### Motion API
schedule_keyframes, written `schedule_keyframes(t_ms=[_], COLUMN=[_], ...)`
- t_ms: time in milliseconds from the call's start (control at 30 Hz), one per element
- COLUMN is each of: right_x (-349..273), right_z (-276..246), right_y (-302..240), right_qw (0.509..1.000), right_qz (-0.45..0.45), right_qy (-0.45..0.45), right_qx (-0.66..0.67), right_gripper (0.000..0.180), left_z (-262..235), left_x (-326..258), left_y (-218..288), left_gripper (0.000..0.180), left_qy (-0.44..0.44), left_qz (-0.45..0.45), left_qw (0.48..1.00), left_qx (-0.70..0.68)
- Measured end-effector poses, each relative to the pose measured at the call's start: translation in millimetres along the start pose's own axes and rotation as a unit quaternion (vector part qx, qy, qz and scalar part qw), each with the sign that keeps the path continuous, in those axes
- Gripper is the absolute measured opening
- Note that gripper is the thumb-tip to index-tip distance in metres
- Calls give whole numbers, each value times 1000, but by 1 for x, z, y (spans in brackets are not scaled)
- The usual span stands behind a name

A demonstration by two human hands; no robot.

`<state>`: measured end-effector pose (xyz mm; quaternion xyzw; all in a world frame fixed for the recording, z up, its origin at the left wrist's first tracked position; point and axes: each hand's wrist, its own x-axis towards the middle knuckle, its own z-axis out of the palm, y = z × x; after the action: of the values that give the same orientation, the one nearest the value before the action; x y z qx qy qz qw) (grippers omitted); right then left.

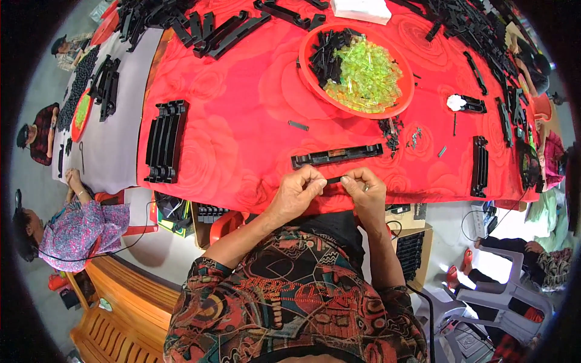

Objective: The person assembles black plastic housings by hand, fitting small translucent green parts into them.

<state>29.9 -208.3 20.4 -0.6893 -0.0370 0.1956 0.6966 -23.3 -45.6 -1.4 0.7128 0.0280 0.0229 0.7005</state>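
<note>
Between my two hands, near the front edge of the table, is a small black strip (334,179). My left hand (300,189) pinches its left end, and my right hand (365,189) pinches the right end. Just beyond my fingers lies a long black plastic holder (337,155) with a brownish part along its middle. Past it stands an orange-red bowl (407,104) holding yellow-green clear plastic pieces (370,75) on one side and small black parts (327,54) on the other. A short dark strip (298,126) rests on the cloth left of the bowl's near side.
A red rose-patterned cloth (230,130) covers the table. Stacked black holders lie at left (166,142) and right (480,166). Tiny black bits (391,134) are scattered below the bowl. Black part piles (224,35) line the far side. Another person (85,233) sits at left, by a wooden bench (115,327).
</note>
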Motion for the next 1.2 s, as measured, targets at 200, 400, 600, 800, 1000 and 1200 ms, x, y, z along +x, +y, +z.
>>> schedule_keyframes(t_ms=[200, 400, 600, 800, 1000, 1200], right_x=[3, 5, 3, 4, 1, 2], right_z=[2, 2, 4, 3, 1, -1], right_y=[6, 5, 3, 8, 7, 6], right_qw=[999, 998, 997, 995, 998, 998], right_qz=[-24, -18, -31, -52, -35, -32], right_qy=[35, 41, 49, 49, 0, -20], right_qx=[-32, -46, -56, -75, -44, -53], right_gripper=[7, 11, 13, 12, 9, 8], left_z=[-2, -5, -6, -4, -2, -5], left_x=[3, 5, 5, 6, 6, 3], left_y=[-1, 0, -1, -3, -4, -6], left_gripper=[16, 15, 16, 17, 13, 15], left_qy=[-12, -24, -45, -45, -6, -27], left_qz=[-102, -142, -165, -172, -153, -193], left_qw=[984, 964, 949, 950, 964, 954], left_qx=[-143, -221, -266, -256, -216, -229])
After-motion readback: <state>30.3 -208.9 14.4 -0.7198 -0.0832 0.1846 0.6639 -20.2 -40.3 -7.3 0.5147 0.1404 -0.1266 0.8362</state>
